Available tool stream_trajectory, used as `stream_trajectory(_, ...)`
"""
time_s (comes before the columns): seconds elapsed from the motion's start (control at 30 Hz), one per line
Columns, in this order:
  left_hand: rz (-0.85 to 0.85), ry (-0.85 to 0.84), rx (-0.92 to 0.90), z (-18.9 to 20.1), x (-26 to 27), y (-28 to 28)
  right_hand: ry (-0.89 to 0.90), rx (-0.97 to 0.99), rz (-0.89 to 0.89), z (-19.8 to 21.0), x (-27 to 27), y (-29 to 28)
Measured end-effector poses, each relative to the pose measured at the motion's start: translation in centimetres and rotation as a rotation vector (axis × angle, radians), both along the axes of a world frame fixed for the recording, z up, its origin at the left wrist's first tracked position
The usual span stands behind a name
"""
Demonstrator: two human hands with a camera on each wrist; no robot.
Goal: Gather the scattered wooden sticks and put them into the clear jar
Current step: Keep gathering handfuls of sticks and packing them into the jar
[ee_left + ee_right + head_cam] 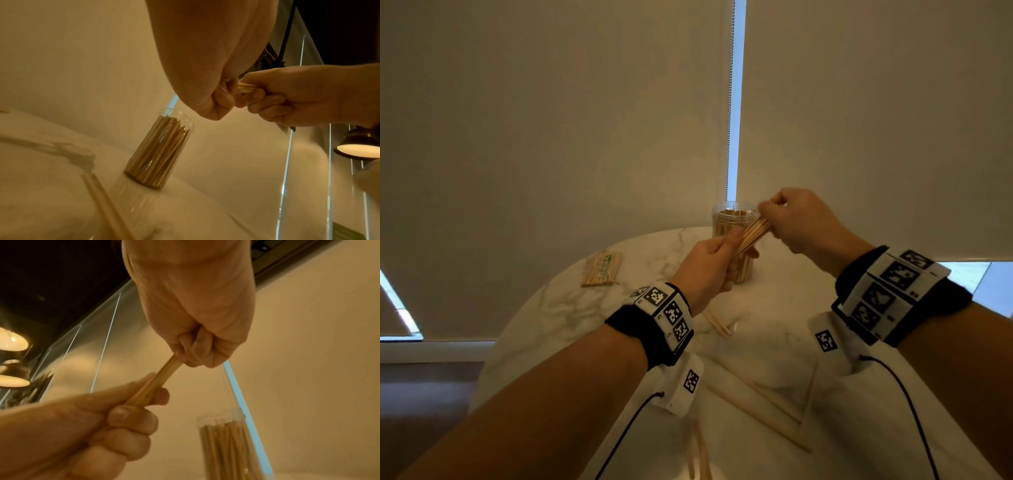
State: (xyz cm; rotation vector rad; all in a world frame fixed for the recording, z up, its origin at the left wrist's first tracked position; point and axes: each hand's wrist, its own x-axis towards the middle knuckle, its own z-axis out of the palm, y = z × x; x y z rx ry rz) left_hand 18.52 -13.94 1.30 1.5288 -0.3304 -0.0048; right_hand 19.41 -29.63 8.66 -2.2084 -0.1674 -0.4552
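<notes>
A clear jar (734, 219), packed with upright wooden sticks, stands at the far side of the marble table (571, 318). Just in front of its mouth a small bundle of sticks (755, 232) is slanted between both hands. My left hand (732, 248) grips the bundle's lower end; my right hand (768, 209) pinches its upper end by the jar rim. In the right wrist view the bundle (162, 379) runs from the right hand (195, 353) down to the left hand (131, 415), with the jar (228, 447) below. The left wrist view shows the jar (162, 149) under both fists.
Loose sticks lie on the table: a short pair (717, 322) below my left wrist, long ones (760, 407) in the middle, more (698, 452) at the near edge. A wrapped packet of sticks (602, 270) lies at the far left. Blinds hang behind the table.
</notes>
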Motion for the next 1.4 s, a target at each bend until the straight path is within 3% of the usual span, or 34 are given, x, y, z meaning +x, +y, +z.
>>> stream_trajectory(0.13, -0.031, 0.036, -0.045, 2.8, 4.5, -0.6, -0.099, -0.145, -0.052, 2.8, 4.5, -0.8)
stream_trajectory(0.23, 0.165, 0.092, -0.091, 4.8, 9.2, 0.6, -0.209, -0.191, -0.145, 5.5, 8.3, -2.1)
stream_trajectory(0.27, 0.312, 0.063, -0.015, 5.0, 10.8, 1.3, -0.246, -0.203, -0.179, 6.2, 9.5, -2.5)
stream_trajectory(0.33, 0.527, -0.025, 0.320, 4.6, 13.6, 3.0, -0.299, -0.257, -0.241, 6.8, 11.9, -3.0)
stream_trajectory(0.4, 0.372, 0.012, 0.629, 3.5, 15.3, 3.4, -0.328, -0.359, -0.254, 6.5, 13.9, -2.9)
stream_trajectory(0.43, 0.242, 0.045, 0.684, 2.8, 15.9, 3.1, -0.349, -0.414, -0.233, 6.0, 14.7, -2.6)
stream_trajectory(0.53, 0.035, 0.048, 0.614, 1.1, 16.5, 1.7, -0.410, -0.564, -0.109, 4.4, 16.0, -1.5)
stream_trajectory(0.67, 0.147, -0.031, 0.416, -0.8, 16.6, 0.1, -0.210, -0.873, 0.060, 2.1, 16.1, 0.6)
stream_trajectory(0.73, 0.159, -0.056, 0.387, -0.9, 15.9, 0.0, -0.134, -0.953, 0.055, 1.1, 16.4, 1.5)
stream_trajectory(0.83, 0.146, -0.049, 0.389, -0.7, 15.7, 0.1, -0.099, -0.905, -0.065, 1.1, 17.0, 2.2)
stream_trajectory(0.97, 0.160, -0.037, 0.425, -0.4, 15.4, 0.1, -0.093, -0.650, -0.153, 2.2, 18.1, 2.5)
stream_trajectory(1.1, 0.157, -0.017, 0.412, -0.5, 15.3, 0.1, 0.053, -0.885, 0.014, 0.7, 17.1, 3.3)
stream_trajectory(1.2, 0.151, -0.011, 0.419, -0.5, 15.4, 0.1, 0.141, -0.821, 0.067, -0.1, 16.1, 4.3)
stream_trajectory(1.3, 0.142, -0.006, 0.404, -0.5, 15.4, 0.1, 0.080, -0.844, 0.049, -0.1, 16.6, 3.8)
stream_trajectory(1.4, 0.138, -0.004, 0.385, -0.8, 15.4, 0.1, -0.142, -0.749, -0.061, -0.1, 17.2, 3.0)
